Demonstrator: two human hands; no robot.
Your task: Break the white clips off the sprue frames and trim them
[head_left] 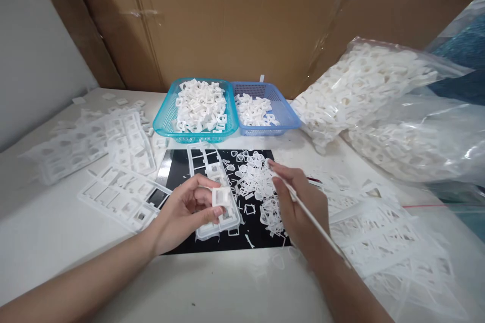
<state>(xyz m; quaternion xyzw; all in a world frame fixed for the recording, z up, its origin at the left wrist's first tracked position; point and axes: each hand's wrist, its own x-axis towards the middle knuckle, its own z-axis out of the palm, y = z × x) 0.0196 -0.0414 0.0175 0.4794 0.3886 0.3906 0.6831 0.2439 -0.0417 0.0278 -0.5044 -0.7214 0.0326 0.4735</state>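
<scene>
Now the left hand [182, 214] pinches a white piece [221, 196] over a frame [229, 218] on the black mat [244, 242], the right hand [299, 202] grips a thin stick [315, 221], and cleaning the piece seems the step, so the tip should go left.

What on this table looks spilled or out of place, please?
A few thin white scraps lie on the white table, past the near edge of the black mat, apart from the main scrap pile, as if strayed. A white strip also sticks up oddly at the far rim of the blue basket.
</scene>
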